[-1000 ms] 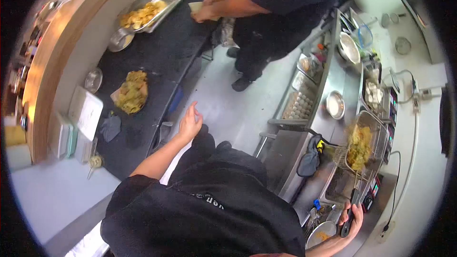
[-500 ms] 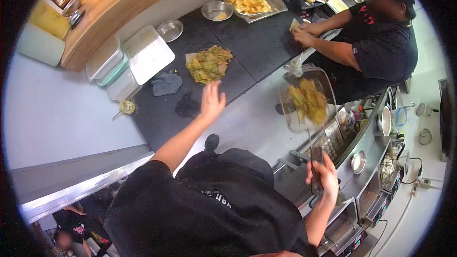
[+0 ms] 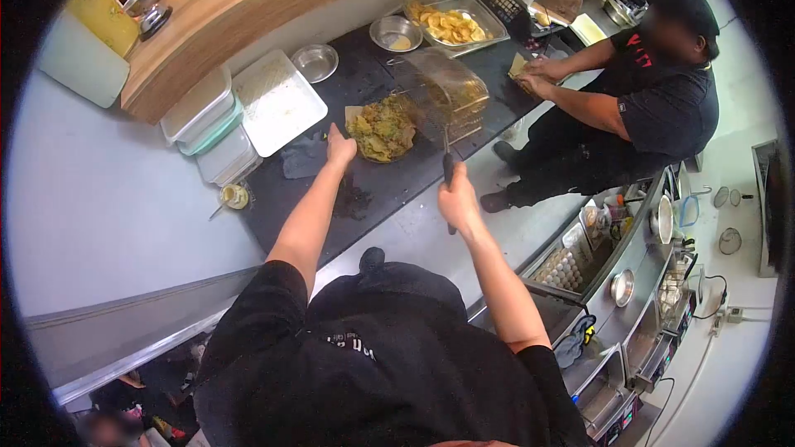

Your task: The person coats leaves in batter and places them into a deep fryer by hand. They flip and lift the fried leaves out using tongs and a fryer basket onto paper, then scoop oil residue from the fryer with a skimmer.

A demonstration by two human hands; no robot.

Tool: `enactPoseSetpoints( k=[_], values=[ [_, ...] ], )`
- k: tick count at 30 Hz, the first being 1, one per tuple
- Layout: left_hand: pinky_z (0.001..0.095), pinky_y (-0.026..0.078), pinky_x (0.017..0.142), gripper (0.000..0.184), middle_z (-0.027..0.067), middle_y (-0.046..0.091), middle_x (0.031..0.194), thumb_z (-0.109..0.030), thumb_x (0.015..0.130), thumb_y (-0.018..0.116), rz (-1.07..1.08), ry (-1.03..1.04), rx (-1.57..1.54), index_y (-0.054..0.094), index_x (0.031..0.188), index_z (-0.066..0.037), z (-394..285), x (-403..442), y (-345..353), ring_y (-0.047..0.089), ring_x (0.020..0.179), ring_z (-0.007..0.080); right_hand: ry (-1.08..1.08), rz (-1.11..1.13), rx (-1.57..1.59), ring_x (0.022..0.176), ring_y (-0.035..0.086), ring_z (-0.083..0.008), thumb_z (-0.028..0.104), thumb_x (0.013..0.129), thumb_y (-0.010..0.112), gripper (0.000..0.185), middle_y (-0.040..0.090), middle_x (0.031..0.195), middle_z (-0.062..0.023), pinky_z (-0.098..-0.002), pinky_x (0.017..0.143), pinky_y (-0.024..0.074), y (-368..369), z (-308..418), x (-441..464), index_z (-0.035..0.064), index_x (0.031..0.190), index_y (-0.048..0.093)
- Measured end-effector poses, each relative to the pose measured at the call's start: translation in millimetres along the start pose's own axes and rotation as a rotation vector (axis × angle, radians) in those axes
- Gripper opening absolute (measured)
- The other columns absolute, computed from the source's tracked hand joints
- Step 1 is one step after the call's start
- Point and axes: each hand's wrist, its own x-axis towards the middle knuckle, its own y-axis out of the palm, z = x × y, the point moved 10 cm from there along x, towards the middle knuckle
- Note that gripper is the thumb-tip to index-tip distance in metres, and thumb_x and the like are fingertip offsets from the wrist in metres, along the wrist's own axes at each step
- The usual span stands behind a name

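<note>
My right hand [image 3: 460, 199] grips the dark handle of a wire fryer basket [image 3: 476, 112], which tilts over the dark counter, blurred by motion. Some golden-brown fried food shows inside it. Just left of the basket lies a heap of greenish-brown fried food [image 3: 381, 128] on a piece of brown paper [image 3: 354, 114]. My left hand [image 3: 339, 149] is at the left side of this heap with a finger stretched out; whether it touches the paper is unclear. A grey cloth [image 3: 304, 156] lies on the counter left of that hand.
A white tray [image 3: 281, 108], metal bowls [image 3: 315, 63] and a clear tub of chips [image 3: 489, 29] stand along the back. A co-worker [image 3: 638, 91] handles something at the counter's right end. Fryers [image 3: 609, 393] and an egg tray [image 3: 559, 271] are at right.
My right hand has swung the loaded fryer basket from the right aisle up and left over the counter. My left hand has moved slightly left and farther forward, beside the fried heap.
</note>
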Motion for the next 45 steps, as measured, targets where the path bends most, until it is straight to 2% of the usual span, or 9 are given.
enactPoseSetpoints(
  k=[2, 8, 13, 26, 28, 33, 39, 42, 45],
  values=[
    [0.036, 0.023, 0.114, 0.076, 0.0259, 0.027, 0.149, -0.007, 0.076, 0.048, 0.023, 0.0, -0.042, 0.019, 0.145, 0.006, 0, 17, 1, 0.026, 0.139, 0.0354, 0.046, 0.018, 0.048, 0.101, 0.053, -0.0515, 0.001, 0.08, 0.047, 0.046, 0.055, 0.101, -0.0354, -0.0498, 0.089, 0.0441, 13, 17, 4, -0.0064, 0.124, 0.037],
    [0.0362, 0.026, 0.112, 0.074, 0.0257, 0.025, 0.15, -0.011, 0.083, 0.05, 0.204, -0.174, -0.401, 0.015, 0.147, 0.003, 0, 25, 14, 0.025, 0.139, 0.0365, -0.019, -0.015, -0.09, 0.103, 0.052, -0.0519, 0.001, 0.079, 0.05, 0.05, 0.048, 0.113, -0.0369, -0.0519, 0.09, 0.0434, 40, 47, 12, -0.0079, 0.126, 0.035],
    [0.0398, 0.026, 0.111, 0.075, 0.0241, 0.026, 0.15, -0.009, 0.083, 0.048, 0.191, -0.197, -0.342, 0.013, 0.149, 0.0, 24, 41, 20, 0.028, 0.138, 0.0364, -0.036, -0.01, -0.09, 0.105, 0.053, -0.05, 0.001, 0.081, 0.05, 0.048, 0.05, 0.115, -0.0357, -0.0508, 0.092, 0.0426, 46, 57, 4, -0.0062, 0.126, 0.035],
    [0.0359, 0.024, 0.113, 0.075, 0.0228, 0.034, 0.147, -0.002, 0.072, 0.045, 0.222, 0.143, -0.233, 0.028, 0.145, -0.001, -17, 71, 13, 0.029, 0.139, 0.0348, -0.152, -0.081, -0.174, 0.098, 0.055, -0.0521, -0.001, 0.08, 0.051, 0.048, 0.051, 0.111, -0.0354, -0.0541, 0.085, 0.0455, 31, 49, -4, -0.005, 0.126, 0.036],
    [0.0358, 0.024, 0.114, 0.076, 0.023, 0.033, 0.147, -0.004, 0.072, 0.047, 0.259, 0.31, 0.054, 0.029, 0.146, -0.004, -30, 82, 26, 0.026, 0.139, 0.0366, -0.136, -0.095, -0.187, 0.098, 0.055, -0.0522, 0.0, 0.08, 0.051, 0.047, 0.051, 0.11, -0.0353, -0.0542, 0.084, 0.0455, 26, 47, -8, -0.0051, 0.125, 0.037],
    [0.0525, 0.024, 0.112, 0.054, 0.0112, 0.045, 0.14, -0.009, 0.074, 0.053, 0.144, 0.466, 0.306, 0.054, 0.128, -0.012, -51, 58, 30, 0.025, 0.139, 0.0355, -0.074, -0.115, -0.169, 0.098, 0.054, -0.0522, 0.0, 0.08, 0.05, 0.043, 0.052, 0.109, -0.0355, -0.0541, 0.085, 0.0453, 17, 47, 9, -0.0052, 0.121, 0.039],
    [0.0478, 0.026, 0.113, 0.055, 0.0153, 0.046, 0.138, -0.014, 0.076, 0.057, 0.221, 0.521, 0.328, 0.05, 0.13, -0.008, -62, 47, 27, 0.029, 0.137, 0.0392, -0.015, -0.113, -0.125, 0.099, 0.054, -0.0513, 0.0, 0.079, 0.049, 0.042, 0.052, 0.11, -0.0356, -0.0539, 0.085, 0.045, 10, 30, 12, -0.0052, 0.12, 0.04],
    [0.0448, 0.026, 0.113, 0.059, 0.0169, 0.046, 0.138, -0.013, 0.076, 0.057, 0.1, 0.605, 0.214, 0.045, 0.134, -0.007, -85, 52, 22, 0.03, 0.136, 0.0416, -0.037, -0.123, -0.108, 0.098, 0.055, -0.0514, -0.001, 0.078, 0.049, 0.043, 0.053, 0.11, -0.0358, -0.0538, 0.085, 0.0451, 5, 40, -2, -0.0055, 0.12, 0.04],
    [0.0502, 0.026, 0.112, 0.064, 0.0169, 0.045, 0.14, -0.013, 0.075, 0.056, 0.177, 0.561, 0.278, 0.042, 0.137, -0.009, -90, 60, 42, 0.029, 0.137, 0.0373, -0.108, -0.154, -0.113, 0.099, 0.054, -0.0513, -0.002, 0.078, 0.048, 0.045, 0.053, 0.11, -0.0361, -0.0533, 0.086, 0.0451, -3, 48, -18, -0.0062, 0.122, 0.04]
  ],
)
